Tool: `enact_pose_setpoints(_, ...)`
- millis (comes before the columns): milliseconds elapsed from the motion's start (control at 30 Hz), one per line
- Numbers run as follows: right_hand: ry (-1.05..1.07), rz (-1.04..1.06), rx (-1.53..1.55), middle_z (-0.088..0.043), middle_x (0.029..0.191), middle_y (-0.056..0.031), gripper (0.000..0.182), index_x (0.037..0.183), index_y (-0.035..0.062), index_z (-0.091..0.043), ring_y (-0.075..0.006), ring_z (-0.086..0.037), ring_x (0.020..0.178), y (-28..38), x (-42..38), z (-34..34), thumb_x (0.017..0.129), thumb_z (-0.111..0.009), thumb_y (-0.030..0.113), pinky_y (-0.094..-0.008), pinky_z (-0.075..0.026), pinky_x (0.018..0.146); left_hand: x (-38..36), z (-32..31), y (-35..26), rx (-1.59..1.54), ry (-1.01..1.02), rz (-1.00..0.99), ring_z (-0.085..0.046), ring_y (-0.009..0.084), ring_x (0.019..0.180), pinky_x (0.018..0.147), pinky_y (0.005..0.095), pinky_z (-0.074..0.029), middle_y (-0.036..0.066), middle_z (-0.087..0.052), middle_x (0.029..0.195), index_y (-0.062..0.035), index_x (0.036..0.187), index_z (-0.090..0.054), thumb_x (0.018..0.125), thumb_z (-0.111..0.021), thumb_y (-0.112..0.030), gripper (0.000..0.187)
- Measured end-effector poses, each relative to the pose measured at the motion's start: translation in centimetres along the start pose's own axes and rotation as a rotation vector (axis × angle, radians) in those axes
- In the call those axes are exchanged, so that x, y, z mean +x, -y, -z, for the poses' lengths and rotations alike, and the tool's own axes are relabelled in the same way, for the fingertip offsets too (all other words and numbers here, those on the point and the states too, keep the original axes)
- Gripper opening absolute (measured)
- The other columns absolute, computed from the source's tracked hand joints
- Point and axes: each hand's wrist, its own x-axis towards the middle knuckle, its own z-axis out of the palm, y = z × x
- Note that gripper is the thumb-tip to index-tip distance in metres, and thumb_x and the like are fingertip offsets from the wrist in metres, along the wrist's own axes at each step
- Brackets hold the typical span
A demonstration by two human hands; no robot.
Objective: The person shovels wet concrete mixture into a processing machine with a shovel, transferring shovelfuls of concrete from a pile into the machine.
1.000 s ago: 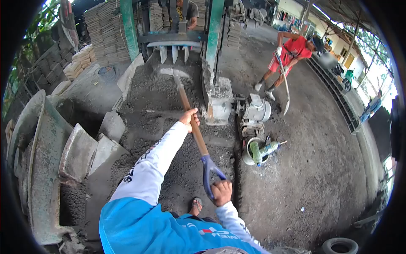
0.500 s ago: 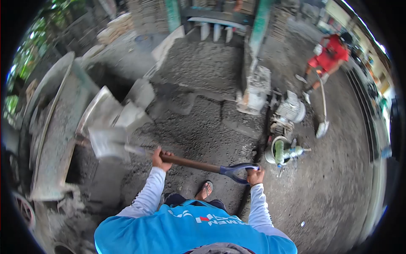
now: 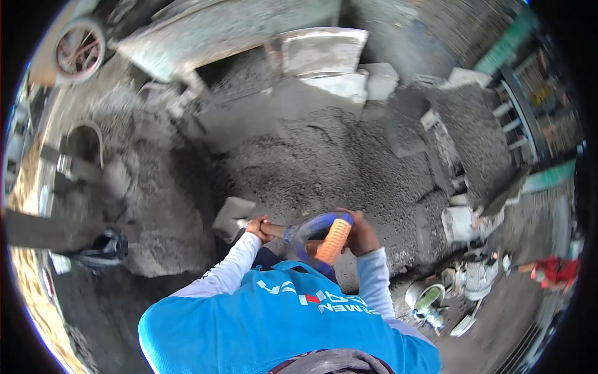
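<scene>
My left hand (image 3: 257, 229) is wrapped round the wooden shaft of a shovel (image 3: 274, 231), near its metal blade (image 3: 233, 215). The blade is at the left, low beside my body, over the edge of a dark grey heap. My right hand (image 3: 361, 234) is at the blue D-shaped handle (image 3: 305, 234), whose orange ribbed grip (image 3: 333, 241) faces up; its fingers are partly hidden behind the handle. Grey gravelly material (image 3: 336, 162) covers the ground in front of me.
A metal trough (image 3: 230, 31) and a wheel (image 3: 80, 50) stand at the upper left. Pale slabs (image 3: 324, 53) lean behind the gravel. A motor (image 3: 478, 279) and a bucket (image 3: 425, 293) are at the lower right, near a person in red (image 3: 554, 272).
The view has swung to the left. The shovel is drawn in closer to my body, its blade now lower and nearer, and its handle has turned to show the orange grip.
</scene>
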Motion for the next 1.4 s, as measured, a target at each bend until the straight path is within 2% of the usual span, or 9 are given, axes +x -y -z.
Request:
enact_pose_setpoints(167, -0.279, -0.514, -0.129, -0.063, 0.105, -0.013, 0.061, 0.11, -0.0006, -0.058, -0.0231, -0.063, 0.088, -15.2, 12.5, -4.9, 0.086, -0.059, 0.055, -0.0378, -0.052, 0.073, -3.7, 4.1, -0.8, 0.43, 0.527, -0.2, -0.062, 0.03, 0.064, 0.058, 0.043, -0.05, 0.017, -0.06, 0.071, -0.0011, 0.083, -0.058, 0.088, -0.059, -0.024, 0.023)
enact_pose_setpoints(233, -0.054, -0.729, 0.17, -0.066, 0.098, -0.0108, 0.054, 0.096, 0.0016, -0.063, -0.0241, -0.064, 0.085, -20.3, 16.3, -6.3, 0.079, -0.069, 0.053, -0.0405, -0.054, 0.073, -8.8, 3.4, -1.2, 0.216, 0.517, 0.343, -0.057, 0.025, 0.051, 0.047, 0.0384, -0.047, 0.013, -0.061, 0.071, -0.0011, 0.09, -0.06, 0.09, -0.061, -0.033, 0.032)
enact_pose_setpoints(367, -0.431, -0.189, 0.105, -0.059, 0.08, -0.0045, 0.025, 0.093, 0.0081, -0.056, -0.0213, -0.059, 0.069, -23.9, 20.8, -10.8, 0.078, -0.071, 0.021, -0.0402, -0.052, 0.064, -16.9, 10.0, -4.9, 0.447, 0.376, -0.11, -0.061, 0.0204, 0.052, 0.044, 0.0312, -0.049, 0.009, -0.063, 0.074, -0.0042, 0.097, -0.06, 0.095, -0.053, -0.046, 0.042)
enact_pose_setpoints(500, -0.503, 0.07, 0.099, -0.058, 0.075, -0.0056, 0.016, 0.089, 0.0061, -0.057, -0.021, -0.059, 0.069, -19.7, 24.8, -9.4, 0.081, -0.068, 0.014, -0.0384, -0.053, 0.064, -27.7, 18.1, -9.2, 0.208, 0.985, -0.657, -0.059, 0.0289, 0.068, 0.064, 0.0407, -0.049, 0.019, -0.065, 0.08, 0.0003, 0.077, -0.062, 0.082, -0.028, -0.082, 0.089)
enact_pose_setpoints(733, -0.494, 0.065, 0.12, -0.052, 0.07, -0.0021, 0.017, 0.093, 0.0115, -0.051, -0.0183, -0.055, 0.062, -16.8, 33.9, -9.2, 0.084, -0.063, 0.02, -0.0381, -0.05, 0.057, -27.5, 18.4, -6.5, -0.21, 0.162, -0.449, -0.066, 0.0345, 0.076, 0.066, 0.047, -0.054, 0.018, -0.062, 0.089, -0.0091, 0.103, -0.051, 0.087, -0.05, -0.066, 0.059)
enact_pose_setpoints(967, -0.472, -0.517, -0.029, -0.043, 0.055, -0.0031, 0.007, 0.076, 0.0139, -0.047, -0.0197, -0.045, 0.042, -35.2, 39.3, -7.8, 0.077, -0.054, 0.016, -0.0395, -0.046, 0.043, -19.6, 24.6, 1.4, -0.623, -0.315, -0.324, -0.033, 0.0197, 0.048, 0.052, 0.0349, -0.034, -0.002, -0.035, 0.058, -0.0151, 0.077, -0.047, 0.074, -0.064, -0.068, 0.056)
enact_pose_setpoints(1033, -0.49, -0.779, -0.043, -0.045, 0.054, -0.0048, 0.009, 0.075, 0.0126, -0.049, -0.0224, -0.049, 0.043, -41.6, 35.2, -11.9, 0.078, -0.055, 0.018, -0.0423, -0.048, 0.045, -21.0, 29.8, 6.3, -0.509, -0.665, -0.424, -0.051, 0.0229, 0.094, 0.079, 0.0362, -0.042, 0.008, -0.052, 0.113, -0.0088, 0.121, -0.053, 0.069, -0.063, -0.07, 0.082)
enact_pose_setpoints(1167, -0.186, -1.208, -0.003, -0.057, 0.065, -0.0135, 0.014, 0.081, 0.0057, -0.056, -0.0297, -0.059, 0.052, -52.9, 25.6, -18.3, 0.078, -0.061, 0.018, -0.046, -0.056, 0.056, -26.7, 37.5, 12.6, -0.471, -1.16, -0.627, -0.065, 0.0291, 0.09, 0.075, 0.0414, -0.054, 0.016, -0.062, 0.108, -0.0001, 0.12, -0.052, 0.082, -0.063, -0.046, 0.061)
enact_pose_setpoints(1400, -0.298, -0.984, 0.199, -0.052, 0.055, -0.0118, 0.016, 0.078, 0.005, -0.054, -0.0313, -0.055, 0.045, -52.2, 35.8, -18.7, 0.08, -0.062, 0.019, -0.0481, -0.05, 0.045, -20.5, 45.2, -0.2, 0.258, -1.028, -0.94, -0.066, 0.0275, 0.085, 0.073, 0.0405, -0.055, 0.015, -0.065, 0.1, 0.0004, 0.122, -0.054, 0.085, -0.063, -0.037, 0.054)
